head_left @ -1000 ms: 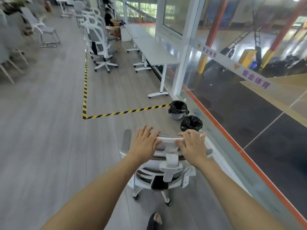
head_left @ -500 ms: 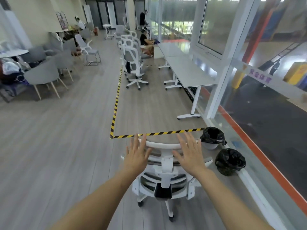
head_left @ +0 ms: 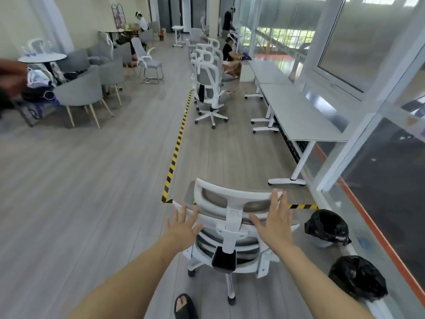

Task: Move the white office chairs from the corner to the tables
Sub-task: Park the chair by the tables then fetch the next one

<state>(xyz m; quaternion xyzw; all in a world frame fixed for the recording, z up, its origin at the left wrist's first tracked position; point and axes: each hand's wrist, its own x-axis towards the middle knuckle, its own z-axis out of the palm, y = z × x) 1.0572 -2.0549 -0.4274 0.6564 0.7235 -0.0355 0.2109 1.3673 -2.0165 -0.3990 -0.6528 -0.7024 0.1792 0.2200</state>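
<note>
Head: splayed hands (head_left: 184, 229) apparently off chair (head_left: 232, 217).

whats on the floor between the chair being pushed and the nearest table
In the head view, only a strip of yellow-black tape on bare floor lies between the chair and the table.

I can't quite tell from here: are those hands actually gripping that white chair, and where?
Nothing is gripped. Both the left hand and right hand are open, fingers spread, at the back of the white office chair, beside its headrest.
</note>
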